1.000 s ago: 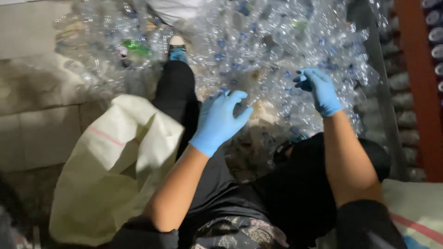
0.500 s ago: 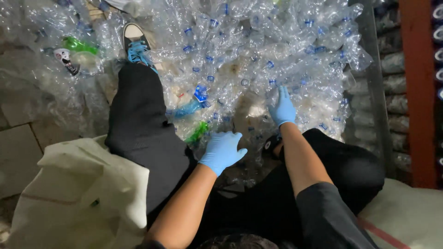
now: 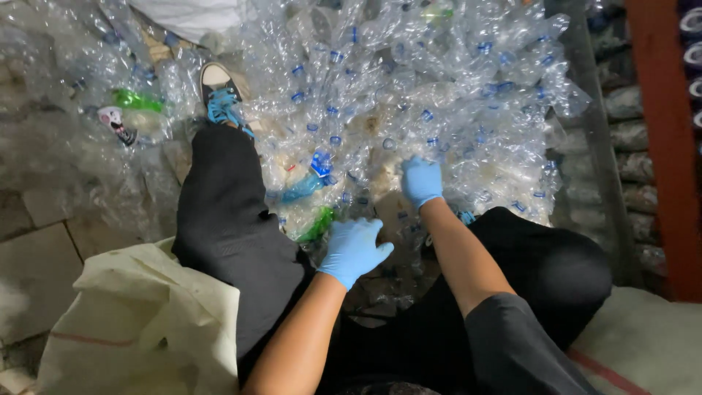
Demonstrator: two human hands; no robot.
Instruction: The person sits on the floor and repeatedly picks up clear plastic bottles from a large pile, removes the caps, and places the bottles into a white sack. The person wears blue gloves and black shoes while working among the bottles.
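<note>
Crushed clear plastic bottles (image 3: pixel 439 95), heaped across upper centre frame; left hand (image 3: pixel 353 251) open, empty, right hand (image 3: pixel 422 180) pressed fingers-down into pile, grasp indiscernible; risk: loose heap likely slides, sharp edges may tear gloves.

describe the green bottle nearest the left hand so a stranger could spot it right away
Start at the heap of clear crushed bottles in front of the seated person, then drop to the gap between the legs. Just up and left of the left hand lies the green bottle, flattened. It is solid green, while its neighbours are clear with blue caps.
</note>
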